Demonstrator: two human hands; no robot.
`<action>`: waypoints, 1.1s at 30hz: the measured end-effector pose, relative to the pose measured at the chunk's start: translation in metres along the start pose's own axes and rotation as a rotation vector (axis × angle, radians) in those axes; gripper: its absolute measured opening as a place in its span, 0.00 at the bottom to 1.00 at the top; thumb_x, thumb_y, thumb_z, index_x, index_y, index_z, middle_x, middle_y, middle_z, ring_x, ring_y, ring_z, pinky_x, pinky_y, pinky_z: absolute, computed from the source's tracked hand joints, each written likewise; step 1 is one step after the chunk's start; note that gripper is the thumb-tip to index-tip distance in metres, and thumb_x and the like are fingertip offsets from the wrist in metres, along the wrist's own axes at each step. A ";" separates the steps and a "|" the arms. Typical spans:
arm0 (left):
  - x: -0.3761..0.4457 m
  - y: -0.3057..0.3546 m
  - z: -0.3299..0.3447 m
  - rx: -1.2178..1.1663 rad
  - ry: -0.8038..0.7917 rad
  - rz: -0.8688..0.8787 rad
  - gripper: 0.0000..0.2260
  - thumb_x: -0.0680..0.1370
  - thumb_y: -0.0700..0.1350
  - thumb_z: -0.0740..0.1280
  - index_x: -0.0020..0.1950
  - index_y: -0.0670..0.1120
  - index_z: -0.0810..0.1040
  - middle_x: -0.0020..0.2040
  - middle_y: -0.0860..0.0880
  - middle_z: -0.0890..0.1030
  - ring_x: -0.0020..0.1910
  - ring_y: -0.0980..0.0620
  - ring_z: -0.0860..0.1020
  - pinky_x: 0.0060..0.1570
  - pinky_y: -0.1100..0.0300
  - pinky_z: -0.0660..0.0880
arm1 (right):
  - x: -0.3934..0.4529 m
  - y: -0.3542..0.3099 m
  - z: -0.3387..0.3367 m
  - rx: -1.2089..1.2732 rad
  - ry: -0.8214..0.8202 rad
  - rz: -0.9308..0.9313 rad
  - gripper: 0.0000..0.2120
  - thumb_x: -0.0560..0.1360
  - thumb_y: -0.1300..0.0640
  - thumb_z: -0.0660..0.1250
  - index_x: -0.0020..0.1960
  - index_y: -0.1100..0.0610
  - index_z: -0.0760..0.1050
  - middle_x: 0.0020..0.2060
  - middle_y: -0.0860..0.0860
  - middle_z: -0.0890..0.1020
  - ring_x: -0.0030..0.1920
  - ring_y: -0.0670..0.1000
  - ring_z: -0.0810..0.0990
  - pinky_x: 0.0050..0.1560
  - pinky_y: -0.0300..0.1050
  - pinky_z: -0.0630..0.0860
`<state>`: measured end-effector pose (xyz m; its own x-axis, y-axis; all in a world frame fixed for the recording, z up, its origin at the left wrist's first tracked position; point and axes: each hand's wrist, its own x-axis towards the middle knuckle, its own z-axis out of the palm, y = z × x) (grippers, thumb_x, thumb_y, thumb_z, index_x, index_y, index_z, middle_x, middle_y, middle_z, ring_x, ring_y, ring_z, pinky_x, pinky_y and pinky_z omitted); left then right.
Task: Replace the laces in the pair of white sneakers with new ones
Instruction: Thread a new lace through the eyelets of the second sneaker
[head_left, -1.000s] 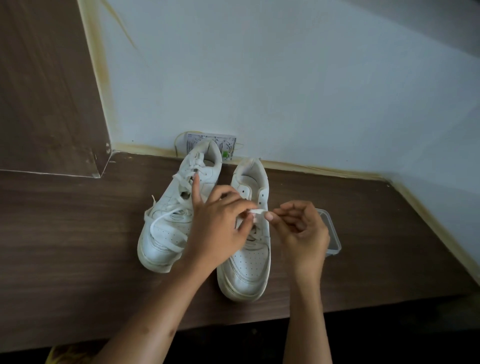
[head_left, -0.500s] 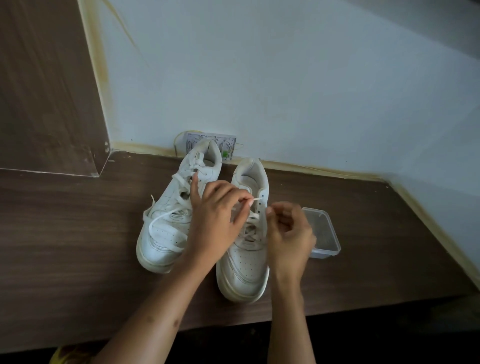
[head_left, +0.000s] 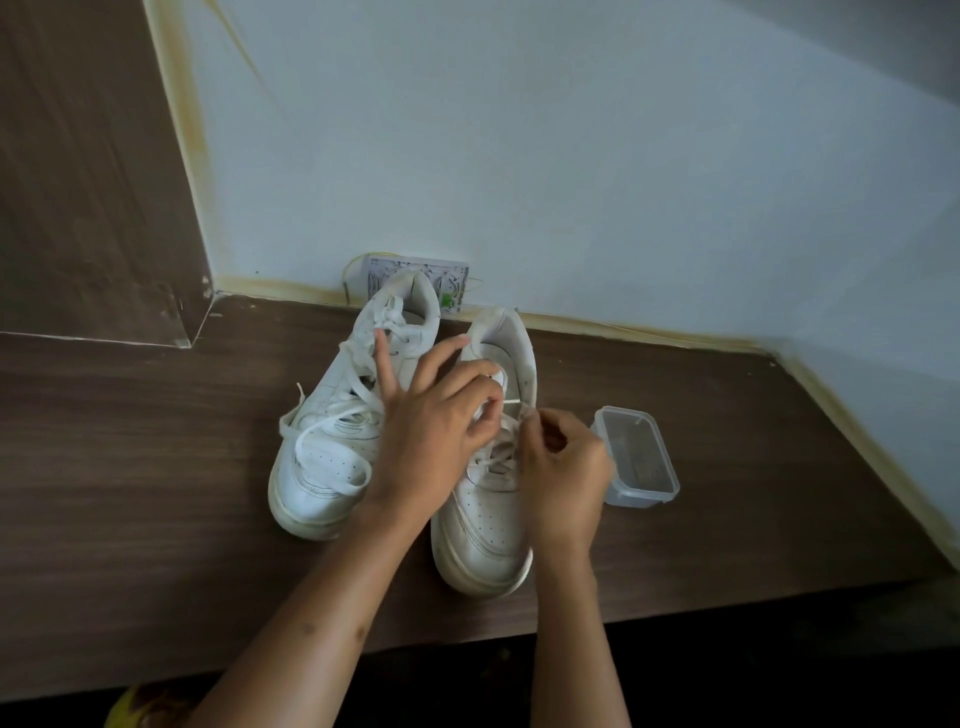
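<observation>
From the head camera I see two white sneakers side by side on the bench (head_left: 156, 467), toes toward me. The left sneaker (head_left: 332, 441) has loose flat laces; the right sneaker (head_left: 483, 519) is under both my hands. My left hand (head_left: 436, 431) and right hand (head_left: 563, 467) each pinch its lace (head_left: 511, 401). A clear plastic container (head_left: 644, 483) sits just beside it, below a pale wall (head_left: 571, 156).

You are looking at two white sneakers (head_left: 332, 441) (head_left: 488, 499), one clear plastic container (head_left: 636, 457), and one patterned card (head_left: 415, 278) sitting on one bench (head_left: 130, 467).
</observation>
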<state>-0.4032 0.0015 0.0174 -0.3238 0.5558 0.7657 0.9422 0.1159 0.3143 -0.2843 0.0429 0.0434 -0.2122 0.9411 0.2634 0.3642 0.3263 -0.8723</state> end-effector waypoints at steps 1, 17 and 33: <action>0.000 0.001 0.000 0.012 -0.001 0.020 0.03 0.75 0.47 0.71 0.41 0.51 0.81 0.51 0.58 0.82 0.65 0.50 0.74 0.70 0.28 0.47 | 0.002 0.000 -0.004 0.041 -0.016 0.007 0.12 0.79 0.60 0.67 0.39 0.47 0.79 0.30 0.42 0.82 0.34 0.41 0.81 0.35 0.32 0.76; 0.008 0.027 -0.016 0.203 -0.168 -0.041 0.06 0.70 0.48 0.75 0.36 0.53 0.79 0.67 0.53 0.76 0.71 0.38 0.65 0.69 0.27 0.39 | 0.005 0.005 -0.016 0.124 -0.102 -0.013 0.06 0.79 0.60 0.68 0.46 0.53 0.82 0.34 0.42 0.83 0.35 0.38 0.82 0.35 0.28 0.74; 0.004 0.026 -0.006 0.072 -0.210 -0.089 0.04 0.76 0.53 0.68 0.44 0.56 0.81 0.66 0.55 0.74 0.71 0.41 0.63 0.69 0.26 0.40 | 0.010 0.018 -0.010 0.220 -0.114 0.076 0.04 0.78 0.56 0.69 0.44 0.54 0.76 0.36 0.50 0.82 0.36 0.48 0.81 0.41 0.45 0.79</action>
<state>-0.3807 0.0017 0.0322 -0.3880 0.6987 0.6011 0.9169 0.2263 0.3288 -0.2705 0.0587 0.0350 -0.2973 0.9419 0.1566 0.1799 0.2164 -0.9596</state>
